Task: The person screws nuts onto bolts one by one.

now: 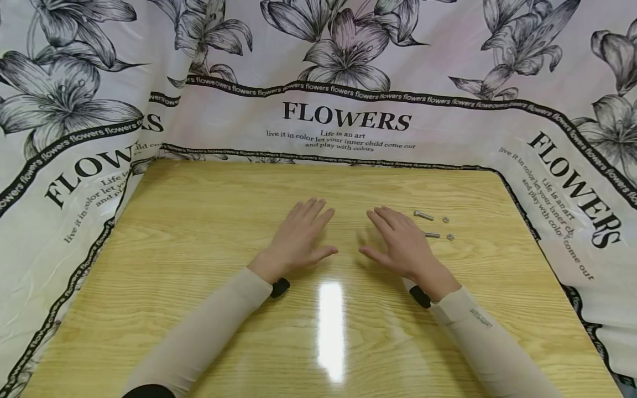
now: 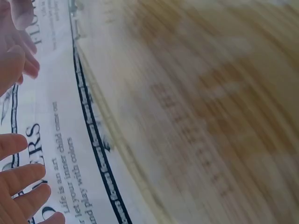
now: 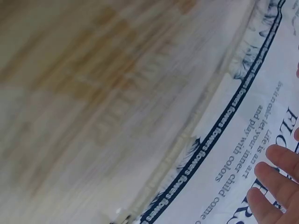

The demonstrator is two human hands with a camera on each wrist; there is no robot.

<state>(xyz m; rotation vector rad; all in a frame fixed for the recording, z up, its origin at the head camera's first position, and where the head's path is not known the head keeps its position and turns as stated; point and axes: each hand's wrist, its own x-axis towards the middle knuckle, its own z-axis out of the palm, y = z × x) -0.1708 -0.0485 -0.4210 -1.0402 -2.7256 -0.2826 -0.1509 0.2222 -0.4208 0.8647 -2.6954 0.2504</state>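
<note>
In the head view my left hand is held over the middle of the wooden table, fingers straight and thumb out to the side. Facing it across a gap, my right hand has its fingers extended too. Both are bare and hold nothing. Just right of the right hand lie two metal bolts. The farther bolt shows whole; the nearer bolt is partly hidden behind that hand. Beside their ends are two small hex nuts, a farther nut and a nearer nut. Spread fingers show in the right wrist view.
The wood-grain table carries a bright light reflection near its front middle. White cloth printed with black flowers and lettering hangs along the back and both sides. A dark wrist device sits at the left sleeve, another device at the right.
</note>
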